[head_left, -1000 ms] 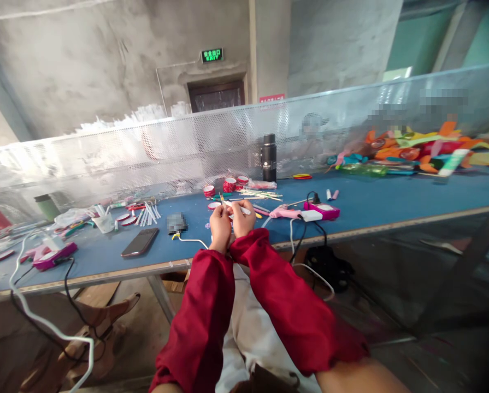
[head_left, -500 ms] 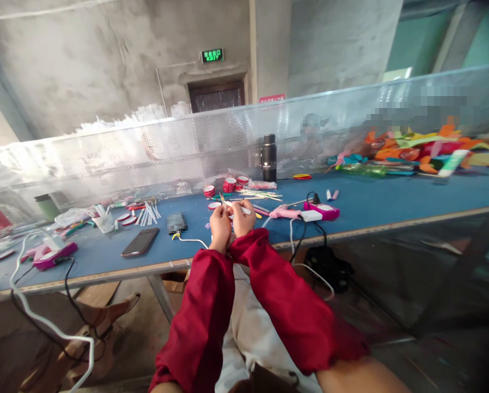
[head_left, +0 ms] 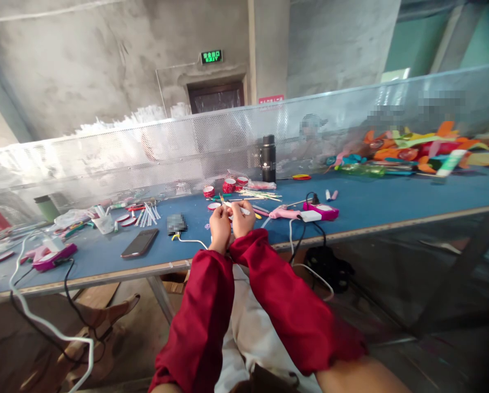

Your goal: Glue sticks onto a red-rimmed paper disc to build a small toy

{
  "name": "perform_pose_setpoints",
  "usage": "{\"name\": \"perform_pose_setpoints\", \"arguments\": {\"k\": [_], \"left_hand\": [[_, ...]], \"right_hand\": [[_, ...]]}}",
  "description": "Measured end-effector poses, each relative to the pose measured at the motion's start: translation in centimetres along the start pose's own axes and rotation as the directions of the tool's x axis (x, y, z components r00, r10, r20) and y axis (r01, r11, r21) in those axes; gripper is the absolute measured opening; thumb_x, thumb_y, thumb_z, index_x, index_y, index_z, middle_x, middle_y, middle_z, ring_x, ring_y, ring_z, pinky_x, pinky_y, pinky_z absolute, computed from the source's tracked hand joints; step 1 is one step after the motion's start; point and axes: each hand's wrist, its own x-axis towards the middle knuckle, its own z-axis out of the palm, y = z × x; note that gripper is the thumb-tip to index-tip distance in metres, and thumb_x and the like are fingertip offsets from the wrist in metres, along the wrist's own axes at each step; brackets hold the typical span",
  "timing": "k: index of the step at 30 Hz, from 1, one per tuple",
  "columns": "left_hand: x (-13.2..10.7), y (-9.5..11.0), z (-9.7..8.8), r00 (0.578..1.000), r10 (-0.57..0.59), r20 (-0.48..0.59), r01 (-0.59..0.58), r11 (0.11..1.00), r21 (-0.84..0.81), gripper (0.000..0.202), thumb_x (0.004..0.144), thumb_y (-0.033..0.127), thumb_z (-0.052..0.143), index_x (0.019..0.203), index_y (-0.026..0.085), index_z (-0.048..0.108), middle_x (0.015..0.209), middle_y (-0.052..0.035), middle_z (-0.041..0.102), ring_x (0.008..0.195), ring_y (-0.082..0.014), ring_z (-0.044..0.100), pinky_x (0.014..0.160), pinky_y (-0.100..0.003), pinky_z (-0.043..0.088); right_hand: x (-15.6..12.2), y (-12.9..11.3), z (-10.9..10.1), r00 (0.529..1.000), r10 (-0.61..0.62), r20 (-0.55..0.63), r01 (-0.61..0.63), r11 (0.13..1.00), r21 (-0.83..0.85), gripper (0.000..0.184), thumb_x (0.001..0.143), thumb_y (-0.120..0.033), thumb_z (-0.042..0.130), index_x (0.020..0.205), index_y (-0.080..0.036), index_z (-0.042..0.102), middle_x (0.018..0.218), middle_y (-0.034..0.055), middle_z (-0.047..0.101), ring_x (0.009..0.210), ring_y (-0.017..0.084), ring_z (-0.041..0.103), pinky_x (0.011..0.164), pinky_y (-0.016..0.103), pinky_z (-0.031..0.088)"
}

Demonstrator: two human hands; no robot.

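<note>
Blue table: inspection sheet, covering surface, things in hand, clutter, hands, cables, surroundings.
Surface: blue table, items scattered along it.
In hand: white stick; detail too small to tell.
Clutter: phone, black bottle, pink glue gun, purple box.
Hands: right hand closed on the stick; left hand closed beside it, contents unclear.
Cables: at left, white cable and black cable hang past the front edge.
Surroundings: mesh screen behind; door and lit exit sign beyond.

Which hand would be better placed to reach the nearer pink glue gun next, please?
Probably the right hand, though it holds a white stick-like item: the pink glue gun lies to its right, farther from the left hand.
</note>
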Motion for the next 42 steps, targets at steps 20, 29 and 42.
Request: {"name": "perform_pose_setpoints", "arguments": {"k": [20, 29, 42], "left_hand": [[-0.2, 0.5, -0.1, 1.0, 0.014, -0.016, -0.014, 0.999, 0.03, 0.026, 0.101, 0.036, 0.063, 0.085, 0.015, 0.064, 0.078, 0.0013, 0.062, 0.068, -0.0129, 0.058, 0.068, -0.029, 0.051], [-0.1, 0.4, -0.1, 0.999, -0.009, -0.043, 0.012, 0.998, 0.056, 0.027, 0.101, 0.04, 0.063, 0.093, 0.014, 0.067, 0.088, -0.0018, 0.068, 0.077, -0.015, 0.064, 0.074, -0.032, 0.056], [-0.8, 1.1, -0.3, 0.999, -0.037, -0.035, 0.038, 0.999, 0.011, 0.02, 0.094, 0.025, 0.064, 0.077, 0.016, 0.063, 0.074, 0.002, 0.062, 0.066, -0.0128, 0.054, 0.063, -0.025, 0.043]], "right_hand": [[0.0, 0.2, 0.1, 1.0, -0.011, 0.0, 0.011, 0.999, -0.052, 0.016, 0.081, -0.038, 0.061, 0.072, -0.025, 0.058, 0.068, -0.0019, 0.067, 0.068, 0.018, 0.063, 0.068, 0.03, 0.051], [0.1, 0.4, 0.2, 0.998, 0.031, 0.05, -0.029, 0.999, -0.046, 0.019, 0.085, -0.039, 0.068, 0.08, -0.023, 0.06, 0.064, -0.0051, 0.064, 0.063, 0.016, 0.063, 0.066, 0.03, 0.053], [-0.1, -0.1, 0.1, 0.998, 0.054, 0.043, -0.052, 0.998, -0.04, 0.016, 0.083, -0.037, 0.066, 0.077, -0.024, 0.058, 0.062, -0.005, 0.063, 0.062, 0.017, 0.062, 0.064, 0.03, 0.053]]}}
